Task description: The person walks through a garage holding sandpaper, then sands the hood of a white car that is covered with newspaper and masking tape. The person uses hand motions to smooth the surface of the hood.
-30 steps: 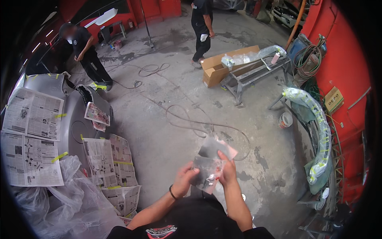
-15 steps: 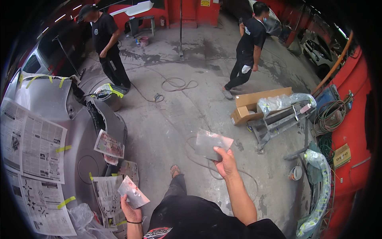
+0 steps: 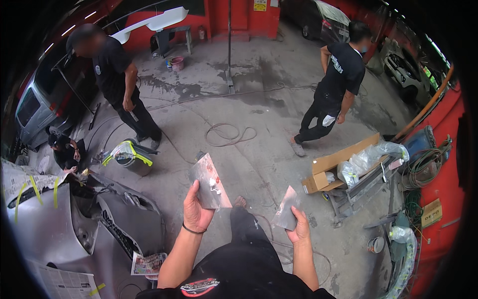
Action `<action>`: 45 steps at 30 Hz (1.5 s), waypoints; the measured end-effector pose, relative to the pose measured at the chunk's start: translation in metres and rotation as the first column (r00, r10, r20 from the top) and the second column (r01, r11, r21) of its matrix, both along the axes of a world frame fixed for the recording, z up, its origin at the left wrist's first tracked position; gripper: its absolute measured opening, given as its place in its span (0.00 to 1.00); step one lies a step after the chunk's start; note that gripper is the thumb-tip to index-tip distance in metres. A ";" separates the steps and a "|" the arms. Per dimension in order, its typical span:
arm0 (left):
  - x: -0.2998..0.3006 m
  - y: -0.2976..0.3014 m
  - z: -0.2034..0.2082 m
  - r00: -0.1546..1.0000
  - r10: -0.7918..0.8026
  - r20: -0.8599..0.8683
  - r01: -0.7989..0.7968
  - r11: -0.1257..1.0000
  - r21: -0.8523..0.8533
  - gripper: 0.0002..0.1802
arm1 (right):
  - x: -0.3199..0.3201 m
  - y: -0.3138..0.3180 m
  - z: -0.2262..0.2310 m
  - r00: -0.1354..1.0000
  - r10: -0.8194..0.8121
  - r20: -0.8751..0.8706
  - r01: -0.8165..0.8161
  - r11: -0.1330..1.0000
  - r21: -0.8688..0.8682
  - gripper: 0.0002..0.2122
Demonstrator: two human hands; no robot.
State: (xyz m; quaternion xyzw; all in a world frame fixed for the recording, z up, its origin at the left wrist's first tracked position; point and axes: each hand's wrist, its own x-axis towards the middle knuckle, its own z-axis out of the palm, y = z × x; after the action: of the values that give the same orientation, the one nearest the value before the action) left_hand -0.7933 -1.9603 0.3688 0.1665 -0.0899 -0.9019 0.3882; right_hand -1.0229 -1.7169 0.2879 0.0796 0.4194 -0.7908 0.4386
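My left hand (image 3: 197, 214) is closed on the lower edge of a flat, thin putty plate (image 3: 208, 182), its thumb along one side. Pinkish-red smears and a white dab lie on that plate. In my right hand (image 3: 299, 230) is a smaller putty spreader (image 3: 286, 210), pinched at its edge and tilted; its face is grey with a pale reddish smear. The two plates are apart, held in front of my body above the concrete floor. Neither hand touches anything else.
Left stands a grey car body (image 3: 94, 219) with newspaper and yellow tape, near a bucket (image 3: 133, 162). Two people stand ahead, left (image 3: 117, 74) and right (image 3: 338, 79); another person (image 3: 67, 149) crouches far left. A cardboard box (image 3: 343, 159) sits on a stand at right. A hose (image 3: 229, 134) crosses the floor.
My left hand has risen and moved right with its plate; my right hand has come lower, its spreader turned. My view has shifted away from the car body, and a crouching person now shows.
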 end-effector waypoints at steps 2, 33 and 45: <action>-0.007 -0.033 -0.013 0.996 0.015 0.091 -0.016 1.000 0.011 0.20 | -0.028 -0.052 -0.003 0.998 0.059 0.029 -0.057 0.997 -0.043 0.15; -0.513 -0.787 -0.023 0.929 0.058 0.365 0.084 0.929 -0.361 0.26 | -0.457 -0.647 0.008 0.966 -0.063 0.253 0.153 0.922 -0.356 0.40; -0.697 -0.884 -0.193 0.822 -0.046 0.567 0.043 0.999 0.018 0.25 | -0.765 -0.849 0.025 0.993 0.001 0.121 0.056 0.884 -0.465 0.33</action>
State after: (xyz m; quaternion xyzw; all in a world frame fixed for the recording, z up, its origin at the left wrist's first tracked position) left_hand -1.4901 -2.8446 0.1758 0.4256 -0.2033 -0.8207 0.3225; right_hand -1.7878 -2.5661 0.3131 0.0241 0.1889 -0.8686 0.4575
